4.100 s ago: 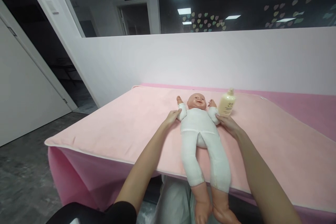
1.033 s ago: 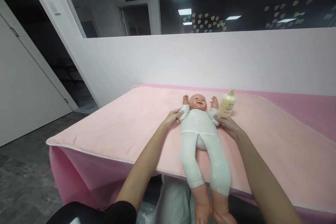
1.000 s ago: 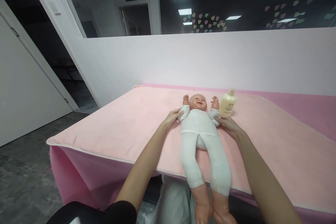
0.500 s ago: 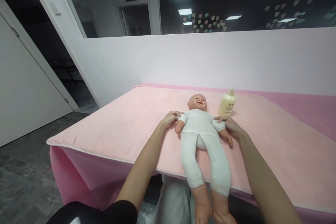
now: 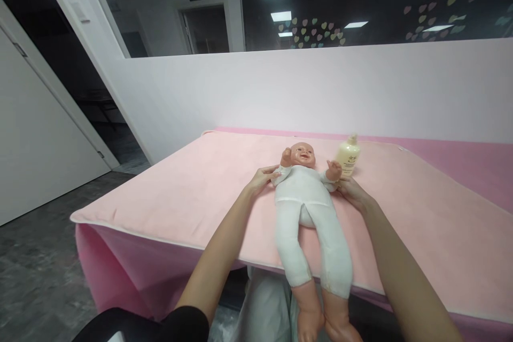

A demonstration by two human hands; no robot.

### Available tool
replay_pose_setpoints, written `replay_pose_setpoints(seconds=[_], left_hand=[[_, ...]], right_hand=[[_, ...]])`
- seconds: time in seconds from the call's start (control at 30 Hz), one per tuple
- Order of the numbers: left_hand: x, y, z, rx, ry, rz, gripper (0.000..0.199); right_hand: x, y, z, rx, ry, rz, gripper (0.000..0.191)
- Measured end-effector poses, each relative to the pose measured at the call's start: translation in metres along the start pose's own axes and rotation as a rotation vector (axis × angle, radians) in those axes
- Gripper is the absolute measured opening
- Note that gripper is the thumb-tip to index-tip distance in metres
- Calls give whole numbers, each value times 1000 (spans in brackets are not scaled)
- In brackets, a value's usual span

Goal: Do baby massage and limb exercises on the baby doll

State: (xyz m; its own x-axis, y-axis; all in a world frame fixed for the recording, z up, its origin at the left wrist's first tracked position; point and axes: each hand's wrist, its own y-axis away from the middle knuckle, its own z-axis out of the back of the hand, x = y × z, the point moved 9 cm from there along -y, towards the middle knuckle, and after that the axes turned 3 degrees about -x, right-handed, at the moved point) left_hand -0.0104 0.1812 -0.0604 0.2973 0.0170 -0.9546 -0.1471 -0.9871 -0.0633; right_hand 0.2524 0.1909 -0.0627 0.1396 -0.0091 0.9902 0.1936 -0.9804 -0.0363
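A baby doll [image 5: 306,192] with a white cloth body and hard plastic head, hands and legs lies on its back, its legs reaching over the table's near edge. My left hand [image 5: 262,179] is closed at the doll's arm on the left side, by the white sleeve. On the other side, my right hand [image 5: 352,192] closes on the opposite arm, its fingertips partly hidden behind the sleeve. Both doll forearms point up, with the plastic hands beside the head. Just behind my right hand stands a pale yellow bottle [image 5: 348,156], partly covered by a doll hand.
A pink padded mat [image 5: 180,181] covers the table, and a darker pink cloth [image 5: 120,256] hangs down its front. Behind it rises a white wall [image 5: 280,91] with a dark window above. A white door [image 5: 44,128] stands at the left.
The doll's forearms have swung from down at its sides to up beside its head. My hands have stayed nearly in place, with their fingers now around the arms.
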Motion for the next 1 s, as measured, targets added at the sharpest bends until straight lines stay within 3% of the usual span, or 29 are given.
replay_pose_setpoints(seconds=[0.13, 0.37, 0.53, 0.67, 1.0], left_hand=[[3, -2, 8, -129, 1, 13, 50], [8, -8, 18, -241, -103, -5, 39], [19, -17, 27, -335, -225, -12, 42], [20, -19, 32, -406, -265, -45, 43], [7, -6, 13, -174, -45, -3, 52]], right_hand=[[-8, -1, 1, -11, 35, -65, 24], [-23, -16, 14, -147, 131, -72, 35], [-24, -19, 18, -278, 191, -48, 37], [-24, -20, 19, -307, 200, -53, 34], [-22, -14, 9, -57, 37, -67, 35]])
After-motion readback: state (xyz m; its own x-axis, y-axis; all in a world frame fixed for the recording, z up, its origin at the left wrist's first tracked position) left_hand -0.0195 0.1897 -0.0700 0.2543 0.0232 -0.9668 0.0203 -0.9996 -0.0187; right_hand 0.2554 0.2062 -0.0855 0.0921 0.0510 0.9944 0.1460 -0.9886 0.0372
